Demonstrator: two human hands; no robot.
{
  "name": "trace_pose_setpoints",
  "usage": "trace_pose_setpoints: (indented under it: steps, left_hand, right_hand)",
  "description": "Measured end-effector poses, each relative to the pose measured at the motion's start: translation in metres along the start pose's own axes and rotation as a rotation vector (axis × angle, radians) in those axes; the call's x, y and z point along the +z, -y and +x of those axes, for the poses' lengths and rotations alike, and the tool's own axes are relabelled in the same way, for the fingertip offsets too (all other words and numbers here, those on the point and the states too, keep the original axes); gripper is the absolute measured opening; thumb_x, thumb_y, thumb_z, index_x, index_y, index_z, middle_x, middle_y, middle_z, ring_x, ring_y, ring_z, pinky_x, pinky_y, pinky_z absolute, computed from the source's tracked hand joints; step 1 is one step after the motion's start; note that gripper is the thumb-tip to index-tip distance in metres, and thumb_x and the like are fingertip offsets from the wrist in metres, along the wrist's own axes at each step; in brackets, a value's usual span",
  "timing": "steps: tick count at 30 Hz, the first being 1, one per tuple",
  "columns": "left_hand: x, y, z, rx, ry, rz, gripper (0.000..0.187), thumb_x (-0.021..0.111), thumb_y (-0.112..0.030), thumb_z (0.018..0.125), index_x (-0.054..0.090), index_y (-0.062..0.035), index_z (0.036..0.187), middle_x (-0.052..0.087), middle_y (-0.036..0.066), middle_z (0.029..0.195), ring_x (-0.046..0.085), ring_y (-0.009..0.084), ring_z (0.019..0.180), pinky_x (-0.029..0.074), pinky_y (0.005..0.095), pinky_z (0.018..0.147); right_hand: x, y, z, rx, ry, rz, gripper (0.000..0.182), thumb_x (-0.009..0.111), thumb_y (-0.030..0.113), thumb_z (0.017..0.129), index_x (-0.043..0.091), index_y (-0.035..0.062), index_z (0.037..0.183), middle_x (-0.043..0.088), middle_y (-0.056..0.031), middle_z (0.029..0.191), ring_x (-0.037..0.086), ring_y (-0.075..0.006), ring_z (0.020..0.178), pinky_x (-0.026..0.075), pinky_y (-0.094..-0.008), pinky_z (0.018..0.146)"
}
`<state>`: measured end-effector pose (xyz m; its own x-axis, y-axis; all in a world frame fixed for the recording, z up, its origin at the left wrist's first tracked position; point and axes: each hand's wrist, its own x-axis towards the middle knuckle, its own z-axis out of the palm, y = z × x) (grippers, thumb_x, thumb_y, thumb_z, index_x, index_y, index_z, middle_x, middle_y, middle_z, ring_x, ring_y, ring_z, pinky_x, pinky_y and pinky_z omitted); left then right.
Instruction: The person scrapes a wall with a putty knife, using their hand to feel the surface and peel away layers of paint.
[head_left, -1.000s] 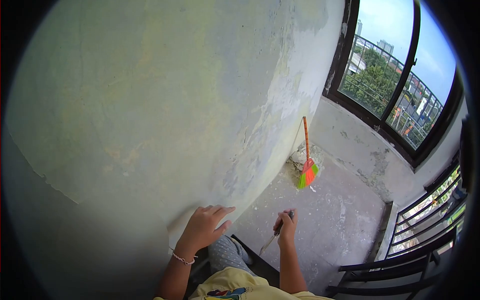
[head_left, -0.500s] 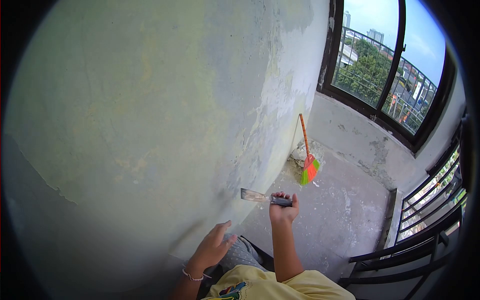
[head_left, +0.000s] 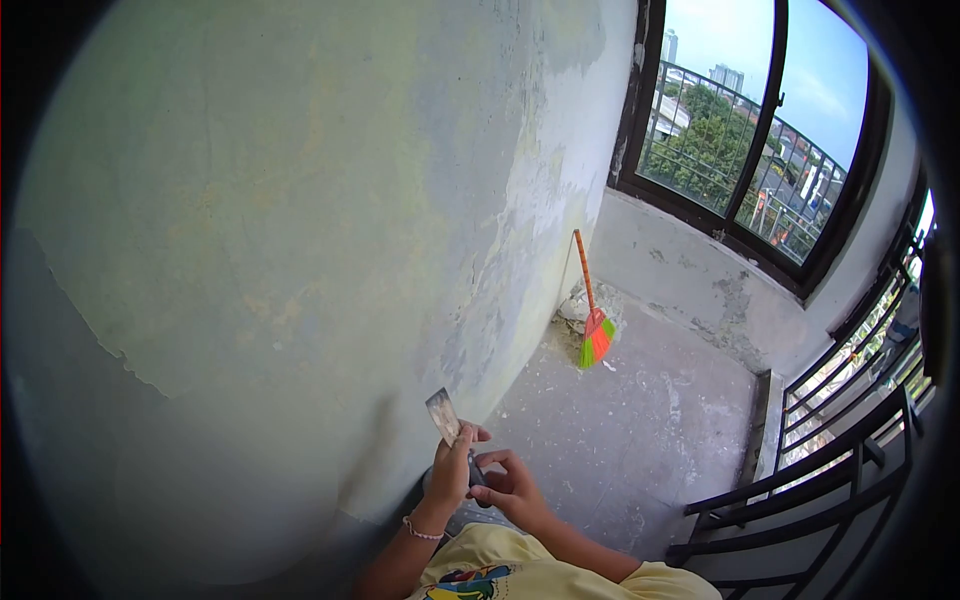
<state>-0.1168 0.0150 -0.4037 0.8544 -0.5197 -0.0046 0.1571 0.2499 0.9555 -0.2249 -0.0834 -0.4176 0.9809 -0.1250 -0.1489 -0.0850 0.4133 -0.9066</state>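
Observation:
A putty knife with a smeared metal blade and dark handle points up and left, close to the wall. My left hand, with a beaded bracelet at the wrist, is closed around it near where blade meets handle. At the lower end of the handle, the fingers of my right hand are bent against it, thumb and fingertips touching. Part of the handle is hidden behind my fingers. The peeling wall shows patches of pale green, grey and white.
An orange and green broom leans in the far corner by a pile of rubble. Paint flakes dot the grey floor. Black metal railings stand at right, below a dark-framed window.
The putty knife has come left and down from my right hand alone to between both hands. Its blade has turned upward. My left hand has closed on it.

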Motion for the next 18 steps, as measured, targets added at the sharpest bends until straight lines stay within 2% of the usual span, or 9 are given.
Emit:
trace_pose_setpoints:
  steps: [1, 4, 5, 7, 8, 10, 12, 14, 18]
  left_hand:
    - [0.005, 0.007, 0.000, -0.067, 0.005, 0.033, 0.026, 0.044, -0.026, 0.105, 0.053, -0.0041, 0.095, 0.059, 0.009, 0.101, 0.056, 0.0193, 0.102, 0.043, 0.0350, 0.095]
    - [0.004, 0.010, 0.004, -0.192, 0.076, 0.061, 0.031, 0.047, -0.030, 0.105, 0.053, 0.0005, 0.108, 0.057, 0.013, 0.111, 0.055, 0.0222, 0.109, 0.047, 0.0349, 0.092]
    - [0.005, 0.007, 0.003, -0.091, 0.051, 0.197, 0.038, 0.052, -0.032, 0.103, 0.049, 0.0021, 0.119, 0.053, 0.017, 0.120, 0.053, 0.0256, 0.115, 0.046, 0.0372, 0.096]
    - [0.002, -0.018, -0.002, 0.182, 0.023, 0.626, 0.069, 0.064, -0.031, 0.095, 0.030, 0.0039, 0.144, 0.039, 0.024, 0.139, 0.045, 0.0383, 0.129, 0.040, 0.0457, 0.107]
    - [-0.002, -0.040, -0.006, 0.188, 0.022, 0.628, 0.069, 0.064, -0.031, 0.095, 0.030, 0.0039, 0.144, 0.039, 0.024, 0.139, 0.045, 0.0383, 0.129, 0.040, 0.0457, 0.107]
    - [-0.010, -0.089, -0.014, 0.579, -0.073, 1.148, 0.062, 0.065, -0.023, 0.091, 0.040, 0.0022, 0.141, 0.042, 0.022, 0.138, 0.043, 0.0408, 0.130, 0.038, 0.0496, 0.108]
    - [-0.021, -0.131, -0.022, 0.756, -0.145, 1.439, 0.047, 0.063, -0.015, 0.086, 0.054, 0.0007, 0.130, 0.047, 0.019, 0.135, 0.044, 0.0409, 0.128, 0.038, 0.0502, 0.108]
    - [-0.042, -0.148, -0.023, 0.894, -0.295, 1.505, 0.030, 0.060, -0.012, 0.087, 0.065, -0.0018, 0.114, 0.056, 0.014, 0.124, 0.050, 0.0357, 0.121, 0.042, 0.0490, 0.103]
    - [-0.113, -0.121, -0.011, 1.244, -0.337, 1.625, 0.018, 0.056, -0.014, 0.084, 0.068, -0.0053, 0.094, 0.064, 0.008, 0.102, 0.062, 0.0281, 0.099, 0.048, 0.0461, 0.089]
  right_hand:
    - [0.006, -0.006, 0.001, -0.307, 0.048, -0.209, 0.055, 0.067, 0.002, 0.092, 0.034, 0.0093, 0.136, 0.050, -0.0053, 0.124, 0.061, -0.0134, 0.087, 0.049, -0.0265, 0.072]
    - [0.008, 0.001, 0.003, -0.212, -0.035, -0.310, 0.056, 0.059, 0.003, 0.097, 0.027, 0.0102, 0.143, 0.048, -0.0055, 0.124, 0.058, -0.0112, 0.081, 0.049, -0.0253, 0.067]
    - [0.005, -0.011, 0.015, -0.329, -0.118, -0.289, 0.051, 0.050, 0.006, 0.101, 0.029, 0.0092, 0.147, 0.052, -0.0036, 0.113, 0.054, -0.0092, 0.076, 0.046, -0.0237, 0.064]
    - [0.000, -0.013, 0.044, -0.440, -0.264, -0.318, 0.048, 0.052, 0.006, 0.100, 0.037, 0.0081, 0.146, 0.055, -0.0059, 0.108, 0.054, -0.0116, 0.079, 0.047, -0.0261, 0.069]
    - [-0.002, -0.010, 0.060, -0.545, -0.414, -0.343, 0.046, 0.053, 0.007, 0.100, 0.045, 0.0070, 0.145, 0.058, -0.0081, 0.104, 0.055, -0.0139, 0.082, 0.048, -0.0285, 0.075]
    - [-0.009, -0.002, 0.100, -0.639, -0.486, -0.411, 0.044, 0.053, 0.008, 0.100, 0.049, 0.0077, 0.143, 0.057, -0.0083, 0.095, 0.054, -0.0146, 0.079, 0.047, -0.0285, 0.073]
    - [-0.007, 0.016, 0.136, -0.730, -0.566, -0.478, 0.042, 0.053, 0.009, 0.100, 0.053, 0.0083, 0.142, 0.057, -0.0085, 0.087, 0.053, -0.0153, 0.075, 0.046, -0.0285, 0.072]
    - [0.000, 0.041, 0.171, -0.810, -0.579, -0.700, 0.042, 0.053, 0.010, 0.100, 0.054, 0.0111, 0.142, 0.055, -0.0091, 0.082, 0.051, -0.0176, 0.073, 0.045, -0.0292, 0.071]
    - [0.005, 0.102, 0.221, -0.877, -0.733, -0.617, 0.043, 0.052, 0.011, 0.102, 0.051, 0.0103, 0.144, 0.052, -0.0069, 0.080, 0.047, -0.0158, 0.072, 0.042, -0.0276, 0.070]
